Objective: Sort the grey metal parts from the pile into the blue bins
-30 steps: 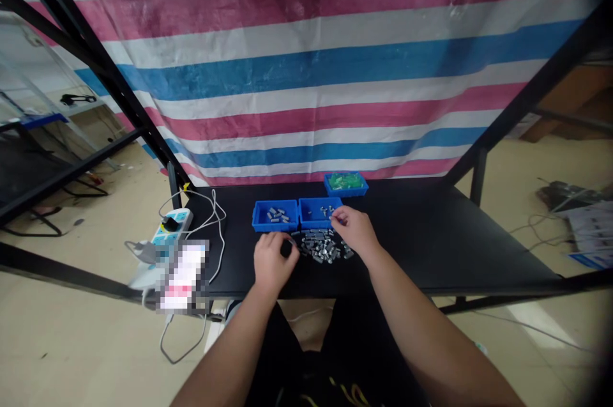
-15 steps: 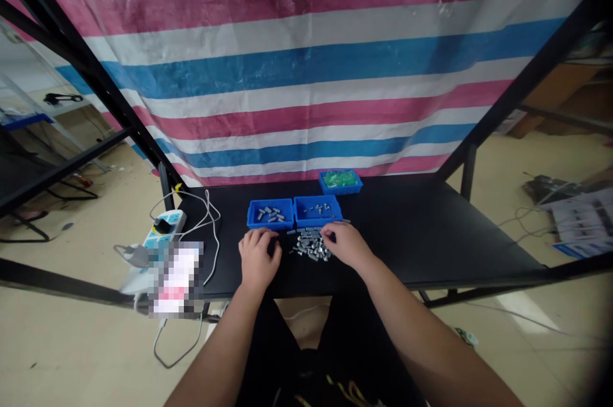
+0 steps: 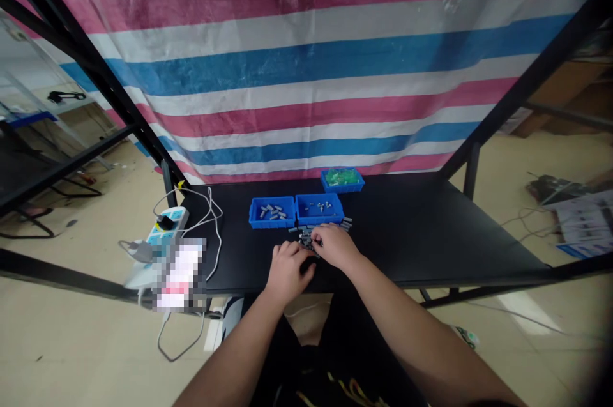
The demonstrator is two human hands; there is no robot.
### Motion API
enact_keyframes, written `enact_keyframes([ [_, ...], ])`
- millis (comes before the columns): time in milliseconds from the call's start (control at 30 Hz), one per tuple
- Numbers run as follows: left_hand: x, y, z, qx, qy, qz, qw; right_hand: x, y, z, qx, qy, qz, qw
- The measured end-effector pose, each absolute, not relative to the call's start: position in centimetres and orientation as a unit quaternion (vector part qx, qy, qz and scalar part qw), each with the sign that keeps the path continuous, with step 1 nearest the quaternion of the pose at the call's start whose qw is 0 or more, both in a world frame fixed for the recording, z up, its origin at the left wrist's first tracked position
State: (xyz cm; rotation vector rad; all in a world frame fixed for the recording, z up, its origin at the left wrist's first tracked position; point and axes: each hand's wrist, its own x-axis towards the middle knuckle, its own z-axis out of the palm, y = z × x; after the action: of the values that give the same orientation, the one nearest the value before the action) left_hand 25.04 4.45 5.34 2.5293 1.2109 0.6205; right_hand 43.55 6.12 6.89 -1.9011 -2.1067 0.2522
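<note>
Forearms (image 3: 234, 346) extend over a black table (image 3: 431, 234); left hand (image 3: 290, 271), fingers lightly curved, thumb apart, at the near side of a pile of small metal parts (image 3: 305, 236); right hand (image 3: 336, 246) over the pile, thumb and forefinger close together; whether either hand grips a part cannot be told. Beyond, left blue tray (image 3: 272, 224) with metal cylinders (image 3: 274, 216); beside it, right blue tray (image 3: 318, 220) with smaller pieces (image 3: 328, 205). Farther back, third blue tray (image 3: 345, 189) with green items (image 3: 341, 177)

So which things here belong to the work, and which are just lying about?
Likely in use:
metal pieces by the left hand and right hand
two front blue trays
green-filled tray, perhaps

Apparently just lying about:
power strip
white cable
pixelated item
</note>
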Motion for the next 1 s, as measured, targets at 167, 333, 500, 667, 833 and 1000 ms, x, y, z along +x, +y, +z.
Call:
enact_keyframes([
  [167,26.1,4.4,4.6,0.871,0.433,0.189,0.137,43.4,6.4,6.9,-0.685,-0.711,0.099,0.127],
  [333,26.3,4.5,4.4,0.865,0.447,0.19,0.124,43.5,6.3,6.8,-0.695,-0.698,0.108,0.131],
  [500,26.3,4.8,4.5,0.862,0.461,0.184,0.104,43.9,6.2,6.4,-0.681,-0.708,0.105,0.151],
  [667,26.1,5.2,4.4,0.863,0.461,0.183,0.094,44.1,6.1,6.2,-0.68,-0.709,0.098,0.161],
  [833,25.9,5.9,4.2,0.87,0.451,0.183,0.085,44.1,6.3,6.6,-0.677,-0.71,0.105,0.162],
  [1000,25.4,6.0,3.9,0.88,0.423,0.2,0.079,44.4,6.4,6.6,-0.675,-0.699,0.127,0.2],
])
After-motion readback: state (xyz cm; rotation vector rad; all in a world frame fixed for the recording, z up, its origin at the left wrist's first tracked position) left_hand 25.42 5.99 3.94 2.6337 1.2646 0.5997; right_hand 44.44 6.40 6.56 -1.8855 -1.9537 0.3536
